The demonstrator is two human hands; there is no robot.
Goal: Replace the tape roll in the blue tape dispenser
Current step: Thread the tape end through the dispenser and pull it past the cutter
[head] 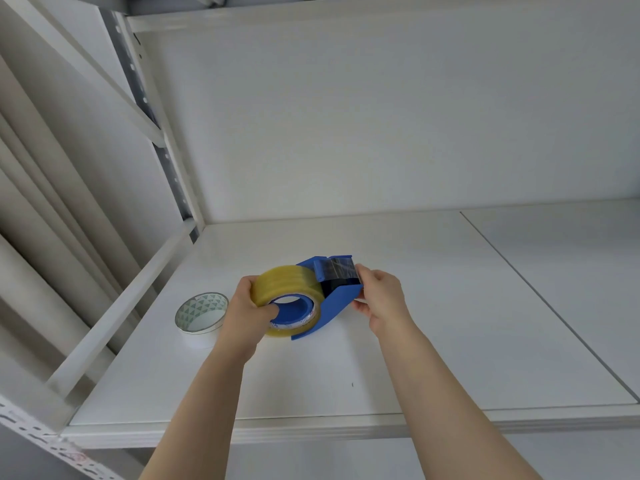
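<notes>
The blue tape dispenser (337, 299) lies on its side on the white shelf board (346, 382). A thick yellowish tape roll (282, 284) sits on its blue hub. My left hand (247, 311) grips this roll from the left, thumb hooked into the core. My right hand (379, 297) holds the dispenser's cutter end, where a clear strip of tape stretches over the blade. A thin, nearly used-up tape roll (201, 315) with a patterned inner core lies flat on the shelf to the left of my left hand.
The shelf board's front edge (311, 433) runs below my forearms. White metal rack posts (162, 147) and a rail (117, 310) bound the left side. A white back wall closes the shelf, and a seam (540, 296) splits off the right-hand board.
</notes>
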